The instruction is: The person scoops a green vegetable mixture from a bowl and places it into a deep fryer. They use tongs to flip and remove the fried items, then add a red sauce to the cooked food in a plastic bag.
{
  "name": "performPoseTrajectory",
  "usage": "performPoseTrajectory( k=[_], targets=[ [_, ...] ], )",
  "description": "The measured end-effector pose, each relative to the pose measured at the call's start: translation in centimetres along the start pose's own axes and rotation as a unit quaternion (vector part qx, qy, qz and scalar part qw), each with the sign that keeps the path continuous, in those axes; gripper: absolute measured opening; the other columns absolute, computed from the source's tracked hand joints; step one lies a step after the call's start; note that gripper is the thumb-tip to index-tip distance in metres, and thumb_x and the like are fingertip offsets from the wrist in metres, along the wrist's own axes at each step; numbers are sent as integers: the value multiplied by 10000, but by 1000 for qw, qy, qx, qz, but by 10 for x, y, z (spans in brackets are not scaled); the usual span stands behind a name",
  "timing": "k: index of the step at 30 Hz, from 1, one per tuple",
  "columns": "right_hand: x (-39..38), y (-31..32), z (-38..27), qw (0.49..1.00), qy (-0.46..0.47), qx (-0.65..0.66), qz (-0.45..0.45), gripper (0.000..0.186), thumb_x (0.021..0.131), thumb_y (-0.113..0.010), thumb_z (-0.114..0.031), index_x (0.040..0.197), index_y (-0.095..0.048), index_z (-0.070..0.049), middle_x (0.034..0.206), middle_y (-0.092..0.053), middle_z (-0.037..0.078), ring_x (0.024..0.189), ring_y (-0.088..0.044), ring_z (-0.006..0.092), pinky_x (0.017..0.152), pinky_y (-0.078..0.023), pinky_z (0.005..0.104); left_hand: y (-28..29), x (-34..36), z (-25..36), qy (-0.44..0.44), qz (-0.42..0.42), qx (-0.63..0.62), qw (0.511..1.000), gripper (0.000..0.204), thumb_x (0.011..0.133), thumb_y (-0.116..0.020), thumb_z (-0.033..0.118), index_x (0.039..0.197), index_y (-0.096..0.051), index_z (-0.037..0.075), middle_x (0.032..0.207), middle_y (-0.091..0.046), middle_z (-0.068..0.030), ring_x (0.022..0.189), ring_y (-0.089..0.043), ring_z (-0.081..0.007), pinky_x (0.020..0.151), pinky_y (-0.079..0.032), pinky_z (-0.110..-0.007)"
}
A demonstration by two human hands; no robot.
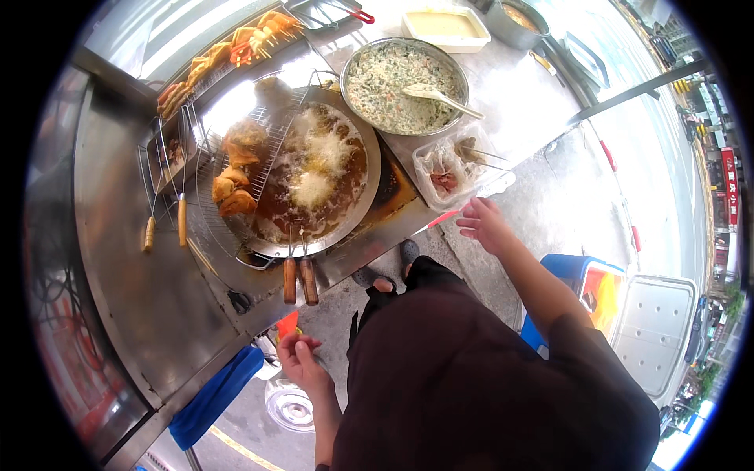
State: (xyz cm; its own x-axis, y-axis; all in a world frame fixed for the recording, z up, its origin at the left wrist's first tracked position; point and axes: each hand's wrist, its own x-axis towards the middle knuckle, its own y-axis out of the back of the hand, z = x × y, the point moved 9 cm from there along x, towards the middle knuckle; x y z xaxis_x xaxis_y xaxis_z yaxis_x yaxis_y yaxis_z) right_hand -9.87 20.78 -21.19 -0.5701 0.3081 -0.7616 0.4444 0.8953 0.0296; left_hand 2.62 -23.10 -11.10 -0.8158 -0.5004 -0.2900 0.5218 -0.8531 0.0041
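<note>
My right hand (483, 224) is in the air near the counter's front edge, fingers apart and holding nothing. It is nearest a clear plastic-lined tub (449, 174) with reddish pieces and thin metal handles. My left hand (301, 361) hangs below the counter edge, loosely bent, fingers apart and nothing in it. Above it, two wooden handles (299, 281) of frying ladles stick out from the wide pan (369, 184). Their heads are hidden in the bubbling oil, where two pale, foaming patches (314, 184) show. Browned fried pieces (238, 177) rest on a wire rack (271, 129) over the pan.
A metal bowl of chopped filling (385, 74) with a pale spoon (440, 98) stands behind the tub, beside a cream-coloured tray (445, 28). Skewers (255, 39) line the far left. Wooden-handled wire tools (182, 220) lie left. An opened blue cooler (567, 271) is at right.
</note>
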Motion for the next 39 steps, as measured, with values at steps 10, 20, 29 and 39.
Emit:
performPoseTrajectory(
  k=[10,20,29,39],
  targets=[
    [66,44,-81,982,81,111,126,407,818,-497,-55,1214,-405,-33,1060,-571,155,822,-623,270,637,-552,400,-218,49,15,50,-291,29,955,190,915,-486,86,1086,-497,4,907,-555,-54,789,-553,-109,739,-470,-246],
    [207,197,-202,970,170,22,173,339,837,-507,-65,1173,-472,-26,926,-565,114,754,-594,222,628,-507,348,-27,-33,-78,257,77,239,933,417,883,-559,228,1231,-413,52,964,-550,-42,829,-544,-122,691,-458,-281],
    [11,-78,-139,845,381,-250,-279,288,864,-515,-79,1146,-515,-18,811,-550,76,699,-561,178,613,-462,295,201,-38,46,46,498,212,839,662,851,-601,367,1335,-319,15,1259,-459,-148,1123,-462,-263,925,-381,-394],
    [-196,-227,-3,607,481,-401,-489,283,857,-551,-167,1119,-538,-61,855,-548,98,708,-573,261,639,-474,348,177,-22,19,-80,348,239,903,257,926,-479,155,993,-569,-76,893,-630,-133,739,-607,-187,689,-471,-292]
  ],
)
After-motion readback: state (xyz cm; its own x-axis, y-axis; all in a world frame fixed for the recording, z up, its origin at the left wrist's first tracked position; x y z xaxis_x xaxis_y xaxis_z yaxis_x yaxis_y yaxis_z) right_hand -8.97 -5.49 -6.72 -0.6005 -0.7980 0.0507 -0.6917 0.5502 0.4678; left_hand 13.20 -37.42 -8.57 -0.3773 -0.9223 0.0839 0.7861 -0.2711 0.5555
